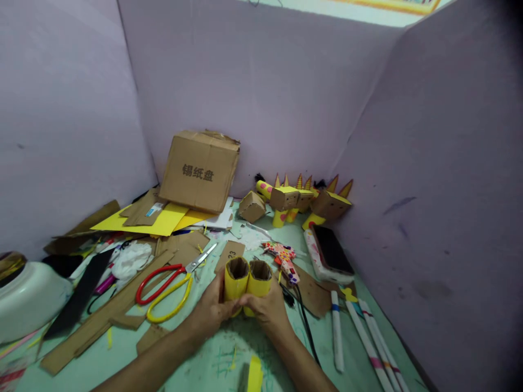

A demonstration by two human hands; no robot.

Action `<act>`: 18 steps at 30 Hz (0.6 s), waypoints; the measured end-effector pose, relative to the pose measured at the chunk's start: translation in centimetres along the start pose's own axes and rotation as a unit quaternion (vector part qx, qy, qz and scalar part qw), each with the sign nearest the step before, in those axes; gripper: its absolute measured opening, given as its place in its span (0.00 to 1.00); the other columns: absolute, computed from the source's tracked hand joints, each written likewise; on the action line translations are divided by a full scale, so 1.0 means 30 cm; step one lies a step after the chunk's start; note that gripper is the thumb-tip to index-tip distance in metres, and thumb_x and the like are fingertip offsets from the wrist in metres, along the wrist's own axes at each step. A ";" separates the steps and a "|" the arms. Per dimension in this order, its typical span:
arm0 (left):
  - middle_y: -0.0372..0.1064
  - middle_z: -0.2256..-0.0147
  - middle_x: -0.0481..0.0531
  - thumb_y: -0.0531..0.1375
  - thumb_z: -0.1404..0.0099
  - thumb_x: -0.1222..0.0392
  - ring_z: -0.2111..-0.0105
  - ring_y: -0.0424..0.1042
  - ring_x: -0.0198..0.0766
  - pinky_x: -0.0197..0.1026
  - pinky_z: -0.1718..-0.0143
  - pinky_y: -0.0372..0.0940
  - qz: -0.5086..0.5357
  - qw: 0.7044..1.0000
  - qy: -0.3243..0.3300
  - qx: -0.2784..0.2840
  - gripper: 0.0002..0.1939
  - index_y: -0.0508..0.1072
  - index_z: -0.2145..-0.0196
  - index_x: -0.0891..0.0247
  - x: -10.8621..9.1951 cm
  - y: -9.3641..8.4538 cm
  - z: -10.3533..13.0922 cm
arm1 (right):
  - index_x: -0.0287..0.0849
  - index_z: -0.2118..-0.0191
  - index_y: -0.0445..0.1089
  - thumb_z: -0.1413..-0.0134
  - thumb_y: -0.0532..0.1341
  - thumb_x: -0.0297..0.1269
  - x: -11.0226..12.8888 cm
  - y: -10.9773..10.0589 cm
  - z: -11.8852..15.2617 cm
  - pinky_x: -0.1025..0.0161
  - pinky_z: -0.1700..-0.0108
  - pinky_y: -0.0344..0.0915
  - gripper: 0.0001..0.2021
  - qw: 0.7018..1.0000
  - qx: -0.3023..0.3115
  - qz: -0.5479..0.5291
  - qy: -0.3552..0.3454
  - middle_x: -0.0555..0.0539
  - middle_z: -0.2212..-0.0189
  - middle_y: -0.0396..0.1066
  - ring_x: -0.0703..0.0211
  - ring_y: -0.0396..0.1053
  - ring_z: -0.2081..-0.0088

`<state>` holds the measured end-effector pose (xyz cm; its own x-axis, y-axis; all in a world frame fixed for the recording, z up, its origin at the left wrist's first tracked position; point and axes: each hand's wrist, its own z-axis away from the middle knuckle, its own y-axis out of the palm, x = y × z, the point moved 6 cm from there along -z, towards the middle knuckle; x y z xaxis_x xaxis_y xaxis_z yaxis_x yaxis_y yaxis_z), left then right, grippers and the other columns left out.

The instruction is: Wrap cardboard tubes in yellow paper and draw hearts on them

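Two short cardboard tubes wrapped in yellow paper stand side by side between my hands, their open brown tops facing me. My left hand (213, 305) is closed round the left yellow tube (236, 280). Round the right yellow tube (260, 277) my right hand (267, 310) is closed in the same way, with its thumb across the front. The tubes touch or nearly touch each other. Left of them lie scissors (189, 269) with one red and one yellow handle. Just beyond my right hand is a flower-patterned glue gun (281, 258) with a black cord.
A cardboard box (198, 174) leans at the back, near yellow sheets (175, 218). Cardboard giraffe-like figures (286, 198) stand back right. A phone (332, 250) rests on a white pack; paper rolls (337, 332) lie at right. Cardboard strips (110, 305) and a white pot (32, 294) are left.
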<state>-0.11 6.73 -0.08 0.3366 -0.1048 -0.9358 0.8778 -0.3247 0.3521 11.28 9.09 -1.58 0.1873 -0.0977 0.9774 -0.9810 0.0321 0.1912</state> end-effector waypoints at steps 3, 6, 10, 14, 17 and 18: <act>0.66 0.50 0.61 0.69 0.53 0.53 0.48 0.64 0.54 0.50 0.49 0.61 -0.004 0.999 -0.017 -0.030 0.35 0.62 0.50 0.64 0.016 -0.016 0.006 | 0.43 0.66 0.66 0.77 0.72 0.30 0.002 0.012 0.014 0.63 0.67 0.65 0.24 0.999 0.018 0.043 -0.023 0.53 0.72 0.71 0.57 0.66 0.70; 0.67 0.50 0.62 0.69 0.55 0.56 0.48 0.63 0.55 0.50 0.49 0.61 -0.044 0.997 -0.018 -0.056 0.34 0.63 0.51 0.65 0.016 -0.022 0.015 | 0.43 0.66 0.65 0.80 0.74 0.31 -0.012 0.015 0.025 0.64 0.68 0.65 0.28 0.999 0.028 0.037 -0.009 0.54 0.72 0.71 0.57 0.67 0.70; 0.68 0.51 0.62 0.70 0.59 0.60 0.49 0.64 0.57 0.50 0.51 0.63 -0.099 0.991 -0.033 -0.087 0.35 0.64 0.53 0.67 0.016 -0.023 0.020 | 0.44 0.65 0.64 0.84 0.76 0.34 -0.023 0.013 0.033 0.62 0.66 0.65 0.31 0.999 0.025 0.042 -0.003 0.53 0.71 0.72 0.55 0.68 0.69; 0.71 0.56 0.59 0.69 0.58 0.62 0.52 0.66 0.56 0.50 0.52 0.63 -0.108 0.990 -0.024 -0.083 0.31 0.65 0.56 0.66 0.018 -0.021 0.016 | 0.43 0.64 0.65 0.83 0.76 0.33 -0.031 0.010 0.037 0.62 0.64 0.65 0.31 0.998 0.022 0.061 -0.005 0.52 0.70 0.72 0.55 0.68 0.68; 0.71 0.57 0.59 0.69 0.59 0.63 0.54 0.68 0.55 0.50 0.53 0.64 -0.107 0.991 -0.011 -0.085 0.30 0.65 0.57 0.66 0.033 -0.034 0.011 | 0.44 0.62 0.65 0.82 0.76 0.33 -0.039 0.007 0.040 0.62 0.63 0.65 0.32 0.998 0.025 0.061 -0.011 0.52 0.69 0.72 0.54 0.69 0.66; 0.71 0.58 0.58 0.69 0.59 0.63 0.54 0.68 0.55 0.50 0.53 0.64 -0.107 0.990 -0.010 -0.087 0.30 0.66 0.57 0.66 0.040 -0.038 0.010 | 0.44 0.62 0.65 0.81 0.76 0.33 -0.042 0.005 0.041 0.61 0.62 0.65 0.32 0.998 0.026 0.063 -0.013 0.52 0.68 0.73 0.54 0.69 0.66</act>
<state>-0.82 6.69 -1.61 0.1316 -0.0698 -0.9888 0.9743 -0.1751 0.1420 10.83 8.00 -2.89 0.0613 -0.1217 0.9907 -0.9981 -0.0049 0.0612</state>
